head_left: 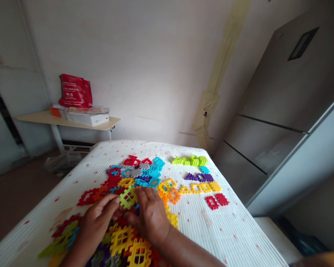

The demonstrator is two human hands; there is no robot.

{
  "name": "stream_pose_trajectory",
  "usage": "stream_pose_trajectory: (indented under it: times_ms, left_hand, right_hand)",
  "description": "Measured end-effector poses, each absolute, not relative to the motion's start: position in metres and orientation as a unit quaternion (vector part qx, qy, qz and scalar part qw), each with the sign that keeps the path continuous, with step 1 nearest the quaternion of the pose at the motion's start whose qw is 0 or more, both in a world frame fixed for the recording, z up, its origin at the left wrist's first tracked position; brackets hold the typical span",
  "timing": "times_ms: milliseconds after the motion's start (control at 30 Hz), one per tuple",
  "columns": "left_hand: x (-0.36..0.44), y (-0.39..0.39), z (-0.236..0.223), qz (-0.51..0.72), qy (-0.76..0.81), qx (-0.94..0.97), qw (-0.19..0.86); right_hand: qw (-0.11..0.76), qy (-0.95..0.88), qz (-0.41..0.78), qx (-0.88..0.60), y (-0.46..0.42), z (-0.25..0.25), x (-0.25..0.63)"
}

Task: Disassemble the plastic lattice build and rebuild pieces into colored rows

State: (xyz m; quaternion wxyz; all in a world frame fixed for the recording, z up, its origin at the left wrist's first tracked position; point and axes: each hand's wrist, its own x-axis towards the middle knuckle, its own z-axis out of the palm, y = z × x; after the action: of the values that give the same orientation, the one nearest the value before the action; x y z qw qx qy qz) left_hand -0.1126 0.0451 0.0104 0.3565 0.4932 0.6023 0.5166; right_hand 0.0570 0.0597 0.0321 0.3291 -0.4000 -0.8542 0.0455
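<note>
My left hand [97, 218] and my right hand [149, 217] meet over a heap of interlocking plastic waffle blocks [133, 172]. Both hands grip a lime-green square block [128, 197] from either side, and its far edge shows between them. The heap lies on a white ribbed table cover [156, 148] flecked with red. Large yellow blocks [121, 239] lie beneath my wrists. To the right stand sorted groups: lime-green blocks [189, 161], purple blocks [199, 177], a yellow row [199, 187] and red blocks [216, 200].
A tall grey refrigerator [269, 111] stands beyond the table's right edge. A wall shelf [41, 118] at the back left carries a red bag [75, 91] and a white box [87, 118]. A plastic bag [62, 163] lies on the floor beneath it.
</note>
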Motion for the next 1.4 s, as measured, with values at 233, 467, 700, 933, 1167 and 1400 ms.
stream_pose_trajectory:
  times_ms: [233, 467, 700, 933, 1167, 1400]
  left_hand:
    - [-0.112, 0.046, 0.009, 0.516, 0.573, 0.487, 0.410]
    - [-0.103, 0.039, 0.027, 0.505, 0.623, 0.455, 0.387]
    - [-0.108, 0.044, 0.015, 0.507, 0.623, 0.450, 0.390]
    - [-0.108, 0.044, 0.020, 0.524, 0.623, 0.435, 0.383]
    - [-0.119, 0.049, 0.004, 0.531, 0.618, 0.422, 0.398]
    - [-0.120, 0.050, -0.001, 0.513, 0.631, 0.435, 0.387]
  right_hand:
    - [0.325, -0.857, 0.004, -0.399, 0.064, 0.029, 0.058]
    - [0.322, -0.852, -0.019, -0.413, 0.078, 0.025, 0.077]
    - [0.248, -0.754, -0.105, -0.599, 0.161, 0.035, 0.171]
    - [0.093, -0.698, -0.156, -0.693, 0.231, 0.046, 0.228]
    - [0.037, -0.713, -0.162, -0.682, 0.257, 0.034, 0.228]
    - [0.019, -0.719, -0.167, -0.674, 0.263, 0.024, 0.222]
